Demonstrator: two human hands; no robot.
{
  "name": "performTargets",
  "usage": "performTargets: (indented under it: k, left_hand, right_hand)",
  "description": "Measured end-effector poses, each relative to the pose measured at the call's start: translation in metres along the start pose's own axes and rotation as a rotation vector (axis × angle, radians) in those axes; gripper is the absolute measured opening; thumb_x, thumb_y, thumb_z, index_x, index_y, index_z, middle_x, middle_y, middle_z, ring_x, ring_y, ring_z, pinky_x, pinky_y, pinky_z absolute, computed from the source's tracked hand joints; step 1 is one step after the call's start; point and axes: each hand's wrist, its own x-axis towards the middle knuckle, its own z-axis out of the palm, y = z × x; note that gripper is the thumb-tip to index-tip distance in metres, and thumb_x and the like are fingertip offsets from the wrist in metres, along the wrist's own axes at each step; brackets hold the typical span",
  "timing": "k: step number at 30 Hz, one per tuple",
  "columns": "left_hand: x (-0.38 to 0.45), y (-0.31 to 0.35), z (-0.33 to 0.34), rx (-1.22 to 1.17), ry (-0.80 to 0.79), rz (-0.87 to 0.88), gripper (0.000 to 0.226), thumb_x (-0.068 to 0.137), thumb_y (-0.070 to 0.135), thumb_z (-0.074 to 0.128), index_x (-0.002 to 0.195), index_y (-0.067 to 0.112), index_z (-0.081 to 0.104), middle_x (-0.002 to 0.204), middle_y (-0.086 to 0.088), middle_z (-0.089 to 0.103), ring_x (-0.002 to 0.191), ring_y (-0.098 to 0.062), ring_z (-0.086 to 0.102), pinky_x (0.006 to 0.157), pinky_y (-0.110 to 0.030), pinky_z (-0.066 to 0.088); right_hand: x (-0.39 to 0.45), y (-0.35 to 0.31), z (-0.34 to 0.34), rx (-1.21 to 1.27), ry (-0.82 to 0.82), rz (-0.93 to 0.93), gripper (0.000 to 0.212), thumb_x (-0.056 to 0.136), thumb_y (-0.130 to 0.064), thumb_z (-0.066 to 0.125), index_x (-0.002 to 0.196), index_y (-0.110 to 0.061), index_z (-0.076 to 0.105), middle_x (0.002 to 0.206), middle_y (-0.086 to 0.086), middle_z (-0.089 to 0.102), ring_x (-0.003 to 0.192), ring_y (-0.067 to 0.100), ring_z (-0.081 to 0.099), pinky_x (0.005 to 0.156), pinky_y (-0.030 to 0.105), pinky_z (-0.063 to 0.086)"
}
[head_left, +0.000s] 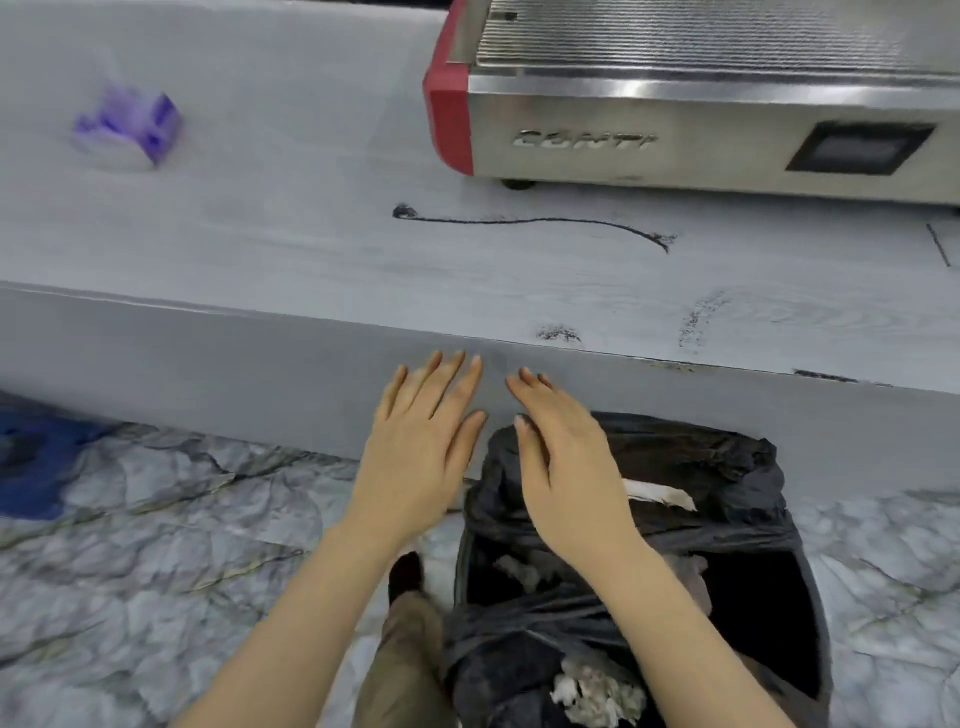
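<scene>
My left hand (423, 441) and my right hand (563, 462) are held side by side, palms down and fingers straight, in front of the grey counter's front face (260, 364). Neither hand holds anything. The right hand hovers over the near-left rim of a bin lined with a black bag (727, 467), which holds crumpled paper and scraps. The left hand is just left of the bin, above the floor.
A steel espresso machine with a red side (701, 104) stands on the counter at the back right. A purple tissue pack (127, 127) lies at the back left. Dark lines of grounds (535, 222) streak the countertop. A blue object (36, 462) lies on the marble-patterned floor at left.
</scene>
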Motion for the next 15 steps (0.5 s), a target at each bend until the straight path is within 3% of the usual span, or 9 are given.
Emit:
performTargets:
  k: [7,15]
  left_hand:
    - [0.06,-0.15,-0.074,0.013,0.099,-0.016,0.051,0.104,0.038,0.031,0.146,0.016,0.046,0.15,-0.002,0.048,0.143,-0.023,0.038,0.115,-0.051,0.029]
    - [0.143,-0.309,-0.152,0.099,0.265,-0.075,0.052,0.101,0.043,0.038,0.145,0.017,0.047,0.149,-0.001,0.049,0.141,-0.023,0.04,0.114,-0.043,0.03]
  right_hand:
    - [0.127,-0.102,0.085,0.072,0.047,-0.012,0.034,0.101,-0.018,0.044,0.134,-0.02,0.052,0.142,-0.004,0.049,0.133,0.011,0.04,0.111,0.034,0.035]
    - [0.275,-0.205,0.162,0.118,0.038,-0.082,0.032,0.102,-0.021,0.041,0.13,-0.02,0.056,0.137,-0.004,0.055,0.127,0.011,0.045,0.106,0.029,0.037]
